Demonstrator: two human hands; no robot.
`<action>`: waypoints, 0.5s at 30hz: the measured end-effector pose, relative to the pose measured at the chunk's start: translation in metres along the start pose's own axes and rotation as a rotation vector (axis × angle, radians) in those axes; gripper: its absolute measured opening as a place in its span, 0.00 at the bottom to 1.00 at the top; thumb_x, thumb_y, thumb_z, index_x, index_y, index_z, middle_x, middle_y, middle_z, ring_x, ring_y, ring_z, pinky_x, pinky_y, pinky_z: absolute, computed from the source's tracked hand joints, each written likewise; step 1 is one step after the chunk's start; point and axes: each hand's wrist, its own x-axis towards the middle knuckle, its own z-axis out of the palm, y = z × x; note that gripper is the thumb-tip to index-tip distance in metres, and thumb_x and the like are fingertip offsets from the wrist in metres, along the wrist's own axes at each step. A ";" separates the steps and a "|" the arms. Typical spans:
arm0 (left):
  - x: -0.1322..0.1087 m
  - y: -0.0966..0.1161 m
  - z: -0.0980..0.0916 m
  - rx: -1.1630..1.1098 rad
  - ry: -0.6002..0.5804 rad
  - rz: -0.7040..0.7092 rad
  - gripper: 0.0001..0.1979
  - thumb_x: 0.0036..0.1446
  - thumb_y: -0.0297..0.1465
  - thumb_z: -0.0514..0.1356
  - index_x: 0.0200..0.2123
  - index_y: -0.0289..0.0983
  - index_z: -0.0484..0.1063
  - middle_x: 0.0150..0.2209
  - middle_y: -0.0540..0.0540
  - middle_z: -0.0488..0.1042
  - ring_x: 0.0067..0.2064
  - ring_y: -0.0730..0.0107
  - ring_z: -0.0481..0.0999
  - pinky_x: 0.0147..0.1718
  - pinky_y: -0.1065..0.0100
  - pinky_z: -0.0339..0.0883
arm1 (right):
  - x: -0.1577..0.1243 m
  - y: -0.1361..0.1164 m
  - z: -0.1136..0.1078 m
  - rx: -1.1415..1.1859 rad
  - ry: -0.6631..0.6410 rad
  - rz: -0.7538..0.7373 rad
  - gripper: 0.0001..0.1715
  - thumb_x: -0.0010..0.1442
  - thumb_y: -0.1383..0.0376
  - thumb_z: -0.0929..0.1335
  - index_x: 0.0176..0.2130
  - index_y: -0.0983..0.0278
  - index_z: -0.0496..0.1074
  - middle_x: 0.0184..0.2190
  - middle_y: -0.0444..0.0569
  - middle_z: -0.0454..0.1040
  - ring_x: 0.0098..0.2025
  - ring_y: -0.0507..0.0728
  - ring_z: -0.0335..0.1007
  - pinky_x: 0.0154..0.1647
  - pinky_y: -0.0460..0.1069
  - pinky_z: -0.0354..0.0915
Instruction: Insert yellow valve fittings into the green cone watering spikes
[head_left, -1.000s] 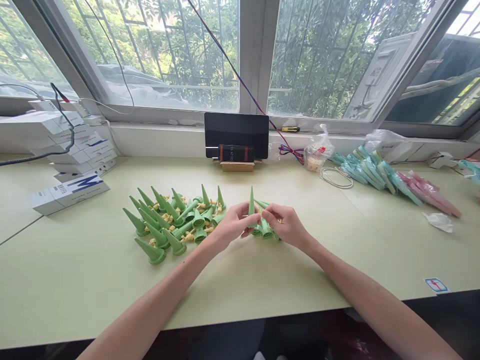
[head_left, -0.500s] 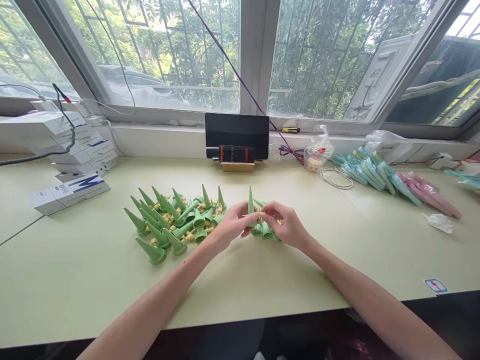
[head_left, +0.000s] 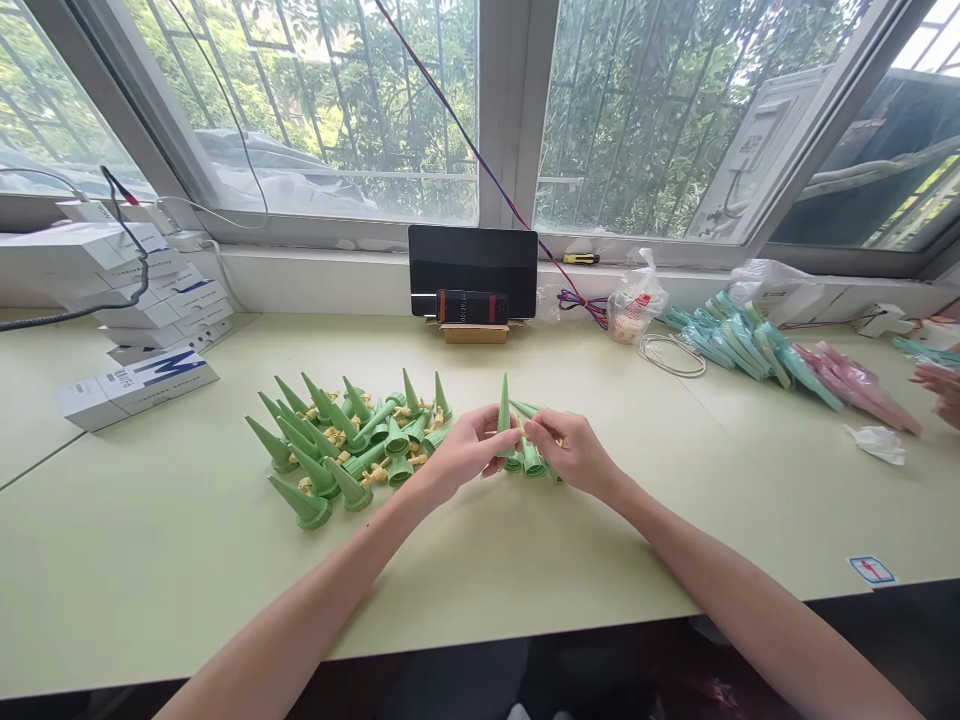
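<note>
My left hand (head_left: pixel 478 447) is closed around a green plastic watering spike (head_left: pixel 505 405), its narrow tip pointing up. Against the side of that spike, the fingertips of my right hand (head_left: pixel 576 447) pinch a small yellow valve (head_left: pixel 523 428), mostly covered by the fingers. Just beneath and behind my hands lie several loose green spikes (head_left: pixel 533 461) with their round threaded ends toward me. On the left is a heap of spikes (head_left: pixel 319 472), many with yellow valves fitted at their sides.
White boxes (head_left: pixel 139 385) are stacked at the left. A tablet (head_left: pixel 474 262) and a phone (head_left: pixel 471 307) stand by the window. To the right are a plastic bag (head_left: pixel 636 305), a coiled cable (head_left: pixel 673 356), teal and pink packets (head_left: pixel 855 385), and another person's hand (head_left: pixel 937 388).
My hands stay together at the same spike, with the right fingers shifted slightly at the valve. Another person's hand has appeared at the right edge.
</note>
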 end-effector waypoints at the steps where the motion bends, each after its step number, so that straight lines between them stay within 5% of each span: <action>1: 0.000 0.000 0.000 0.000 -0.003 0.002 0.14 0.57 0.41 0.63 0.36 0.36 0.69 0.30 0.51 0.67 0.26 0.79 0.60 0.22 0.72 0.54 | 0.000 0.000 0.000 -0.004 0.002 -0.003 0.24 0.69 0.53 0.60 0.26 0.64 0.66 0.20 0.40 0.58 0.22 0.49 0.51 0.24 0.47 0.51; 15: 0.002 -0.002 -0.001 0.007 0.054 0.018 0.11 0.58 0.38 0.63 0.34 0.36 0.68 0.28 0.52 0.64 0.23 0.80 0.64 0.20 0.72 0.54 | -0.001 -0.006 0.000 0.100 -0.010 -0.032 0.12 0.67 0.56 0.64 0.37 0.63 0.69 0.28 0.46 0.72 0.29 0.52 0.66 0.29 0.47 0.60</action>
